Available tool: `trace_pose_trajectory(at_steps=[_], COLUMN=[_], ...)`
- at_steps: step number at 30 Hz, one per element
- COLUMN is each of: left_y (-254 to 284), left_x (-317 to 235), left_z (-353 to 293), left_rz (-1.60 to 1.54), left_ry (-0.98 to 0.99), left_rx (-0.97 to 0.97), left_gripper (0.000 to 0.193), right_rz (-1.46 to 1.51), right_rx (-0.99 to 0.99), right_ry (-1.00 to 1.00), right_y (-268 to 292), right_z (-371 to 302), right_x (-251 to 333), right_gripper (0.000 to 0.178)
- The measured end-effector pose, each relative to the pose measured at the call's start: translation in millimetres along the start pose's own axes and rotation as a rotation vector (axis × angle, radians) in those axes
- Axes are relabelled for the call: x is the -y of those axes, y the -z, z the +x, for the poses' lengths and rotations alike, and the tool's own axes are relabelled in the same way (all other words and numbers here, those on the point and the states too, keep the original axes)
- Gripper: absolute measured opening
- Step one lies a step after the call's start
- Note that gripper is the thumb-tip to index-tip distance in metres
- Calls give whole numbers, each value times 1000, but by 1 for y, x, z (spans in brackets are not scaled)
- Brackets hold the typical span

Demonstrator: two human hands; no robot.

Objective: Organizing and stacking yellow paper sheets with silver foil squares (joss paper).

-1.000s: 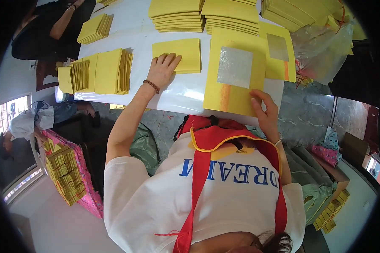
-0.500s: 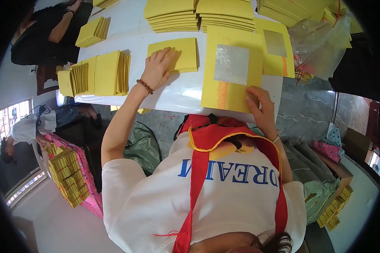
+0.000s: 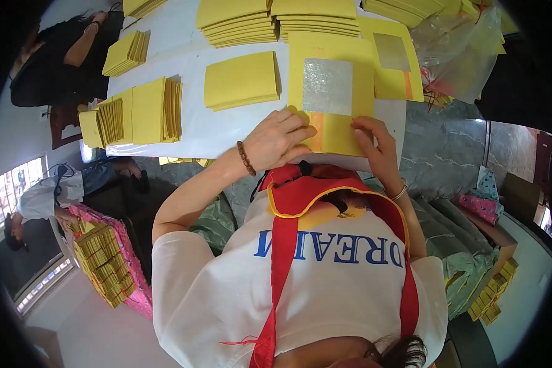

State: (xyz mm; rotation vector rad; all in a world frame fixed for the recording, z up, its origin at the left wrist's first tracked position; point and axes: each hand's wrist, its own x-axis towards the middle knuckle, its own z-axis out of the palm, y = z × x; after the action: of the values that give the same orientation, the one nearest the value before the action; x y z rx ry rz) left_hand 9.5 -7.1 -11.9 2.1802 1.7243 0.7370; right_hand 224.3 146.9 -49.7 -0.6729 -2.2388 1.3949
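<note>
A sheet of yellow joss paper (image 3: 331,49) with a silver foil square lies in front of me at the table's near edge. My left hand (image 3: 281,138), wearing a beaded bracelet, has its fingers curled on the sheet's lower left edge. At the lower right edge, my right hand (image 3: 376,146) grips the same sheet between thumb and bent fingers. To the left of it lies a small stack of folded yellow paper (image 3: 240,81), which neither hand touches. Another foil-faced sheet (image 3: 395,55) sits partly beneath the first, on the right.
Thick stacks of yellow paper (image 3: 236,18) stand at the far side of the white table (image 3: 196,55). Folded bundles (image 3: 147,110) stand on the left. A clear plastic bag (image 3: 457,55) hangs at the right corner. Two other people (image 3: 49,190) are at the left.
My left hand has left the small folded stack and come right and nearer, onto the foil sheet's lower left edge. My right hand stays at the lower right edge, shifted slightly.
</note>
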Motion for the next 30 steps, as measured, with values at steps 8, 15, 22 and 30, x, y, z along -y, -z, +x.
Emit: trace_pose_trajectory(at_steps=[8,15,22,30], left_y=[4,7,5,1], left_x=[18,29,31,35], left_z=[12,18,19,19], left_rz=[-455,-610,-670,-742], left_ry=[290,415,479,515], left_rx=[86,210,191,151], left_gripper=[16,16,15,16], right_rz=[426,408,402,256], right_rx=[48,103,100,91], right_ry=[-172,-122,-130,-119], right_y=[12,12,13,10], right_z=[4,3,4,3], right_x=[-3,-6,-4,-5], right_gripper=[38,40,38,39])
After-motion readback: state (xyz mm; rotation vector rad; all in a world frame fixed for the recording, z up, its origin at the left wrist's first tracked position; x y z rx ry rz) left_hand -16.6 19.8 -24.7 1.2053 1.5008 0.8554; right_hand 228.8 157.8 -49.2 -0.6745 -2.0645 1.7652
